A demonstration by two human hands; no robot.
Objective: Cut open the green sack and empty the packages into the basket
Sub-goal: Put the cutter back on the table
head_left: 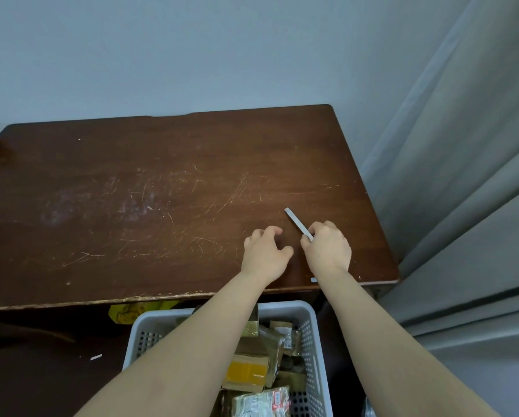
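Note:
My right hand (327, 251) grips one end of a thin grey-white cutter (295, 220) that lies slanted on the brown table (162, 191), near its right front corner. Just to the left, my left hand (264, 251) rests on the tabletop with fingers curled and holds nothing. Below the table's front edge stands a pale grey plastic basket (310, 332) filled with several taped brown and yellow packages (247, 371). A crumpled yellow-green piece of the sack (125, 313) shows under the table edge, left of the basket.
A grey curtain (462, 191) hangs close along the table's right side. A pale wall stands behind the table. A small white scrap (95, 357) lies on the dark floor to the left of the basket, and another (313, 279) sits at the table's front edge.

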